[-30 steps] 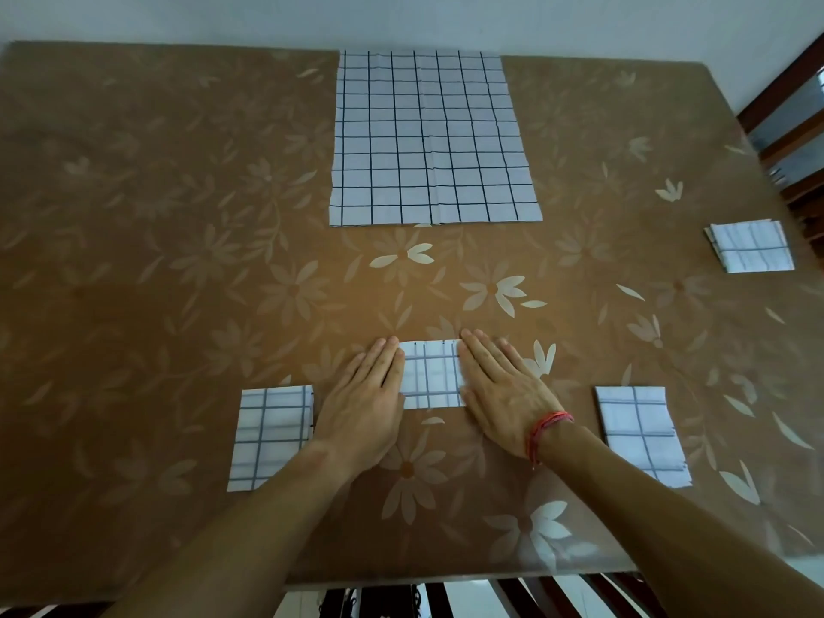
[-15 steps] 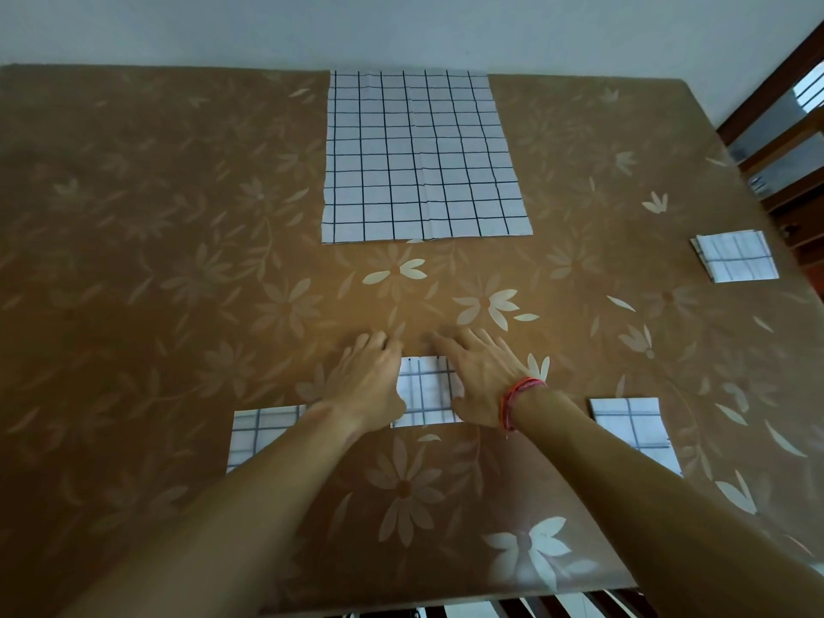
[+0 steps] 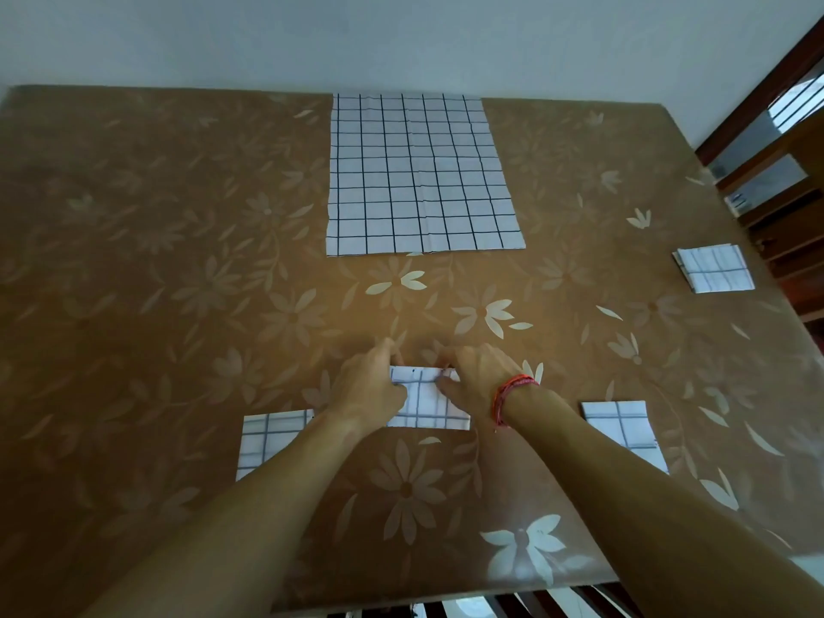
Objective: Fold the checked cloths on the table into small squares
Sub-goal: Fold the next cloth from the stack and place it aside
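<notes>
You're wearing a red-orange thread bracelet (image 3: 508, 396) on the wrist behind your R hand (image 3: 477, 379), several strands wound together, one thin end hanging loose. Both forearms are showing bare to frame edge.

One table (image 3: 133, 260), one spread cloth (image 3: 423, 176), four folded cloths (image 3: 267, 434) (image 3: 428, 403) (image 3: 620, 421) (image 3: 713, 267), two hands (image 3: 370, 385) (image 3: 477, 381), one red wristband (image 3: 508, 394).

Left hand (image 3: 370, 388) and right hand (image 3: 477, 381) hide the middle cloth (image 3: 426, 405) sides; forearm (image 3: 267, 506) overlaps left square (image 3: 267, 434)

Checked cloths (image 3: 423, 176) matt woven fabric; table (image 3: 133, 260) glossy, smooth floral cover.
</notes>
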Demonstrator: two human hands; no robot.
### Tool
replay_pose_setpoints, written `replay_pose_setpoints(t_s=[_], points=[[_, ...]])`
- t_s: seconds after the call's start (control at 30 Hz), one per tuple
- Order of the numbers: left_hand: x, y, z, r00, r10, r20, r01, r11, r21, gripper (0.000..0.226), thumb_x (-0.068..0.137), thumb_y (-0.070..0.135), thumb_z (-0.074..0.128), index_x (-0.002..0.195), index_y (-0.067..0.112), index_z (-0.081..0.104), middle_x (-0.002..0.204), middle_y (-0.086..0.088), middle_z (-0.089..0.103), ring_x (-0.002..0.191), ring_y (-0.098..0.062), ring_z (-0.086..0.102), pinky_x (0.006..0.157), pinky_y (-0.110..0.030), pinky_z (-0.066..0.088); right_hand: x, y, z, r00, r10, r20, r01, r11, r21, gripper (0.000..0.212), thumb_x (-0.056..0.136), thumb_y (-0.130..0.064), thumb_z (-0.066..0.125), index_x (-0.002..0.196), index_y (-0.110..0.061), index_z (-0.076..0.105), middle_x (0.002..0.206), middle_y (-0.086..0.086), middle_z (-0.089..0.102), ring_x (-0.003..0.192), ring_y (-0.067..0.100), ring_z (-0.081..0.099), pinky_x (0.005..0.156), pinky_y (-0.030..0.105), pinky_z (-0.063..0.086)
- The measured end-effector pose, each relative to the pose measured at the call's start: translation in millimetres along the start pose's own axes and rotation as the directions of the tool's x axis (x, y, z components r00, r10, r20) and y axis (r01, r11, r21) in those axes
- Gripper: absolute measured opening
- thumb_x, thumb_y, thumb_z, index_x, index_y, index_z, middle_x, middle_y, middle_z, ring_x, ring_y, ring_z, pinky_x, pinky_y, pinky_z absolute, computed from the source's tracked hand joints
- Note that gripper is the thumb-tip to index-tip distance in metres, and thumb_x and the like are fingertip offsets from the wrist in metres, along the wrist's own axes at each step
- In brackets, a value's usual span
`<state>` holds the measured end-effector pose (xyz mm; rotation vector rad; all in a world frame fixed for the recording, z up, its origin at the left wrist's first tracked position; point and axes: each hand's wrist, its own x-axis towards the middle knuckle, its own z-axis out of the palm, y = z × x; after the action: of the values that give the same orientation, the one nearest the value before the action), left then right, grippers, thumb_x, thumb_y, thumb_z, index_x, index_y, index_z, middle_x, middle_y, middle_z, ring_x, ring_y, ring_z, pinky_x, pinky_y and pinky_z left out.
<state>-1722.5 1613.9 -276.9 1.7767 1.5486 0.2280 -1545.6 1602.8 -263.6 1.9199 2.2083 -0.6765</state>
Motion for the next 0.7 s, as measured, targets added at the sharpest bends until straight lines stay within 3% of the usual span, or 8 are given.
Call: replay_pose_setpoints(t_s=[0.1,0.23,0.33,0.4,0.47,0.57,0.7], points=[[-13.7,5.8,-13.2,0.999,-0.034,-0.022,0.029,0.980,-0.199,0.024,0.078,0.004,0.066,0.086,0.023,0.054,0.077,0.002,0.058,0.063,-0.009,0.051,0.052,-0.020,0.037,-13.8,-9.3,-16.6,1.000,0.016,-0.014,-0.015,1.000,0.014,0.024,0.093,-0.025,0.046,0.112,-0.020,0.060,0.099,0.004,0.067,0.089,0.026,0.063,0.075,0.038,0.053],[-36.8,12.2,-34.2,0.995,-0.085,-0.053,0.054,0.900,-0.432,0.014,0.081,0.011,0.072,0.090,0.017,0.063,0.080,-0.001,0.065,0.071,-0.012,0.058,0.057,-0.022,0.044,-22.2,-0.8,-4.0,0.993,0.120,0.001,-0.117,0.966,0.231,0.015,0.085,-0.027,0.055,0.095,-0.025,0.066,0.085,-0.004,0.066,0.073,0.008,0.060,0.068,0.029,0.051],[-57.5,20.8,-53.3,0.984,-0.161,-0.071,0.082,0.776,-0.625,0.011,0.083,0.009,0.073,0.092,0.011,0.066,0.084,-0.002,0.068,0.072,-0.015,0.064,0.050,-0.022,0.049,14.6,105.9,97.6,0.975,0.188,0.118,-0.219,0.894,0.390,0.023,0.067,-0.039,0.076,0.083,-0.025,0.066,0.076,-0.007,0.067,0.060,0.001,0.061,0.076,0.033,0.057],[-73.0,26.3,-67.1,0.975,-0.214,-0.055,0.105,0.668,-0.737,0.012,0.085,0.005,0.071,0.097,0.006,0.067,0.088,-0.007,0.070,0.071,-0.014,0.065,0.048,-0.019,0.050,-6.4,69.5,62.8,0.960,0.244,0.139,-0.279,0.772,0.572,0.026,0.065,-0.039,0.081,0.080,-0.022,0.068,0.068,-0.007,0.067,0.057,0.003,0.061,0.072,0.024,0.057],[-88.8,28.6,-79.7,0.975,-0.220,-0.016,0.115,0.567,-0.816,0.012,0.087,0.004,0.068,0.099,0.005,0.070,0.092,-0.012,0.073,0.070,-0.015,0.069,0.048,-0.020,0.050,-53.1,-20.4,-25.2,0.968,0.225,-0.112,-0.114,0.790,0.603,0.010,0.076,-0.026,0.072,0.075,-0.016,0.070,0.059,-0.006,0.062,0.056,0.007,0.056,0.058,0.016,0.049],[-115.7,27.4,-97.8,0.986,-0.168,0.009,0.087,0.462,-0.883,0.014,0.090,0.001,0.064,0.101,0.004,0.070,0.094,-0.012,0.075,0.076,-0.018,0.073,0.056,-0.022,0.055,-93.0,-80.7,-69.1,0.941,0.217,-0.259,0.025,0.719,0.694,0.019,0.075,-0.028,0.070,0.077,-0.009,0.071,0.072,0.011,0.071,0.071,0.026,0.067,0.068,0.037,0.054],[-151.7,20.1,-119.6,0.988,-0.148,-0.042,0.034,0.473,-0.880,0.013,0.092,0.004,0.061,0.102,0.001,0.070,0.092,-0.011,0.075,0.084,-0.027,0.073,0.073,-0.037,0.059,-111.1,-110.2,-68.6,0.941,0.243,-0.233,0.050,0.584,0.810,0.006,0.079,-0.012,0.076,0.077,-0.017,0.074,0.073,0.005,0.075,0.072,0.018,0.071,0.071,0.034,0.057]])
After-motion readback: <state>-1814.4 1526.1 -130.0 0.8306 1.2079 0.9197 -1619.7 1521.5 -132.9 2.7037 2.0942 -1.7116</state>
